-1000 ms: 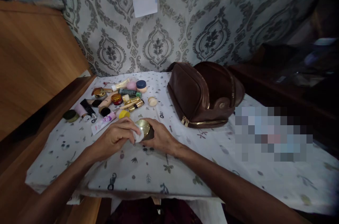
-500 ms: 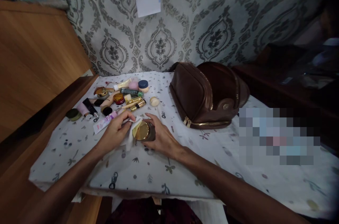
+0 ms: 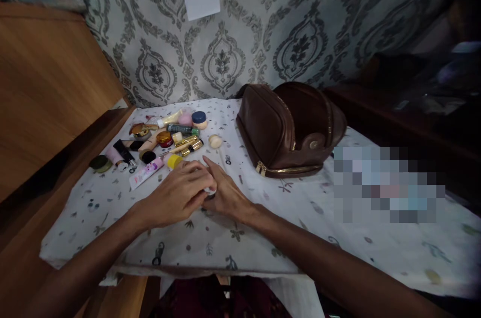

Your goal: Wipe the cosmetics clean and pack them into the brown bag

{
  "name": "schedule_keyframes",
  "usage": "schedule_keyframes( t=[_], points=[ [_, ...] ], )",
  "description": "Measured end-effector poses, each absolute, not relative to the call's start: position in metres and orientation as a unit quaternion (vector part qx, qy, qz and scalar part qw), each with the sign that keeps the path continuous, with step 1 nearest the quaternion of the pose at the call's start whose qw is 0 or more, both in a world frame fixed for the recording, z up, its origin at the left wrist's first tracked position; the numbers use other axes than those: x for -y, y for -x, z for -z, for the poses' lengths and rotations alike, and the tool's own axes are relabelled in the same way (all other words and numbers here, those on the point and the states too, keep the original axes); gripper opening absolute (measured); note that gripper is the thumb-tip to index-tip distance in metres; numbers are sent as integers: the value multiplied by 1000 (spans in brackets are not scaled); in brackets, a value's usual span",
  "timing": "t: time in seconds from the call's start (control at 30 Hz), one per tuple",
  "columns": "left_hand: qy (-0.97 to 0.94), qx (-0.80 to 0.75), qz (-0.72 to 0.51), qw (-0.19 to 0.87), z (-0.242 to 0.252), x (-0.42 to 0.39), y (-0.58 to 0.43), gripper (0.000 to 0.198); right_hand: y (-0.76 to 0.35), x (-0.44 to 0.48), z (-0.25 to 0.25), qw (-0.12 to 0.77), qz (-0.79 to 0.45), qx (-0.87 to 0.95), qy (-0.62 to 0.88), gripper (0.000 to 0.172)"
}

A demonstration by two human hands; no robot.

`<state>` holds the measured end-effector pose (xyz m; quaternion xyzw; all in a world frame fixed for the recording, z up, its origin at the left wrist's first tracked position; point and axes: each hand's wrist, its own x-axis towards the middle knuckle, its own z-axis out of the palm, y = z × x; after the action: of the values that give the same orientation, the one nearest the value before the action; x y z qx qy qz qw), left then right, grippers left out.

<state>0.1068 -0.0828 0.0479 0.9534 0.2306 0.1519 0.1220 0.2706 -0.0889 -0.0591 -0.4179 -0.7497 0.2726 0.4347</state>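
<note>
My left hand [image 3: 184,190] is closed, its fingers bent over the top of what my right hand [image 3: 227,193] holds. A bit of white cloth or tissue [image 3: 211,191] shows between the left fingertips and the right palm. The right hand is curled around a gold-lidded jar, now almost wholly hidden behind the left fingers. Just beyond the left knuckles is a yellow cap [image 3: 174,161], partly covered by that hand. A pink-and-white tube [image 3: 146,173] lies left of it, and gold lipstick tubes [image 3: 192,147] lie behind.
A brown leather bag [image 3: 270,130] stands unzipped at the back right. Several cosmetics lie at the back left, among them a blue-lidded jar [image 3: 199,118], a red-gold jar [image 3: 164,138] and an olive round jar [image 3: 101,163]. A wooden cabinet [image 3: 56,57] borders the left side.
My left hand has moved right and over the jar with the white cloth, covering the gold lid. The yellow cap has come into view. The view has shifted slightly.
</note>
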Motion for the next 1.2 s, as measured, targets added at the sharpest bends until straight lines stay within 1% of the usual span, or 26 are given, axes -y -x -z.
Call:
schedule_keyframes(
  t=[0.13,0.23,0.3,0.43,0.57,0.67,0.77,0.87,1.03,1.1,1.2],
  points=[
    [-924,-292,-189,159,-46,75,-101,15,-268,87,59,439,-271,740,432,102],
    [-882,-361,-227,201,-38,67,-93,12,-267,88,54,433,-296,730,438,98],
    [-854,-396,-259,217,-28,65,-87,11,-268,90,48,429,-322,720,441,90],
    [-792,-435,-338,262,-4,65,-77,10,-270,92,40,414,-347,688,485,64],
    [-736,-458,-387,314,12,72,-72,11,-269,87,40,439,-388,650,484,57],
    [-717,-469,-409,315,17,82,-73,11,-269,84,40,461,-430,616,472,51],
    [-735,-477,-393,279,16,94,-77,9,-271,83,38,462,-447,598,478,47],
    [-796,-434,-372,197,10,101,-81,3,-271,84,35,451,-429,595,509,47],
    [-877,-318,-354,67,2,105,-86,17,-268,86,36,444,-380,618,526,46],
    [-891,-296,-343,12,2,106,-88,21,-268,87,38,443,-355,635,524,46],
    [-901,-281,-323,-70,2,109,-91,24,-269,89,42,443,-308,666,515,51]
  ],
)
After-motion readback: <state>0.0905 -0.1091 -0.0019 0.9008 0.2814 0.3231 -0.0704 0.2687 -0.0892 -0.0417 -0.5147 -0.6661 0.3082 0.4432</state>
